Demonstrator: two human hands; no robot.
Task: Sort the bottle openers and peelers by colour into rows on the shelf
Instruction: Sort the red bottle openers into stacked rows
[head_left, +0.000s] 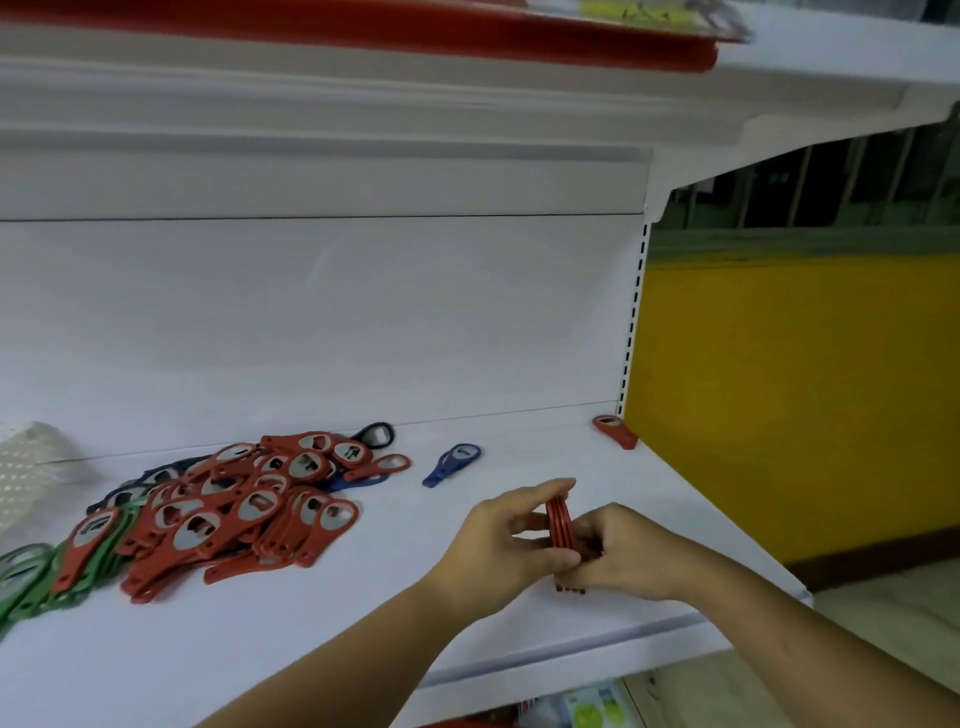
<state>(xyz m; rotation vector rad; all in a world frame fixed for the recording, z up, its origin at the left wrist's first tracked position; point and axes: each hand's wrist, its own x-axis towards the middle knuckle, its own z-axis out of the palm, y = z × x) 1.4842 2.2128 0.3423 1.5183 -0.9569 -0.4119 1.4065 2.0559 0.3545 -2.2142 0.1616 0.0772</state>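
Stack of red openers (560, 525) stands on edge over the near right part of the shelf (363, 623), long axis roughly upright, handle ends down. It is pinched between both hands: left hand (498, 545) on its left face, right hand (623, 556) on its right, fingers curled narrow round it.

Lone red opener (614, 431) lies far right, nearer the right hand. Blue opener (452, 464) lies between. Mixed pile (228, 509) is at left. Perforated basket (31, 467) at far left, contents not visible.

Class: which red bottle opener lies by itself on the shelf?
The red opener in the shelf's far right corner. Other reds sit in the pile or the hand-held stack; the other lone opener is blue.
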